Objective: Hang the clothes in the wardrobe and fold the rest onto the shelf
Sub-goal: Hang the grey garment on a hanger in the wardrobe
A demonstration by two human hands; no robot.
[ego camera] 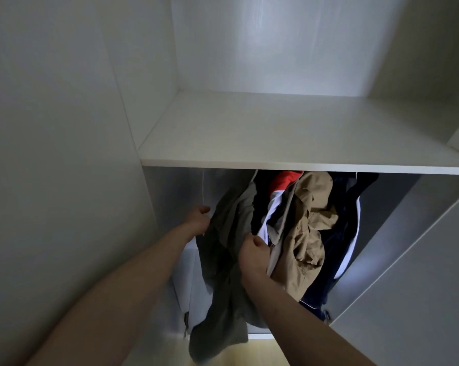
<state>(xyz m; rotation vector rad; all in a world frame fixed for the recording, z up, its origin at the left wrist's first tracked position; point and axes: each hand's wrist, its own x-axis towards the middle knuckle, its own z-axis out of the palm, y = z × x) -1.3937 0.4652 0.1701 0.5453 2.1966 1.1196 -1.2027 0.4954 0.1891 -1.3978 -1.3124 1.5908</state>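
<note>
Grey-green cloth fills both of a person's hands inside a white wardrobe (64, 128), under its bare shelf (289, 133). The left hand (198, 220) grips the upper left edge of the grey-green garment (223, 260), fingers curled into the cloth near the side wall; the right hand (253, 253) pinches its right edge, just beside a tan shirt (310, 228) and a dark jacket with white stripes (347, 233) that hang below the shelf. No rail or hanger can be seen. The step appears to be hanging this garment at the left end of the row; doing it well likely means keeping the shoulders level, holding it apart from the tan shirt, and letting the long tail drop free.
</note>
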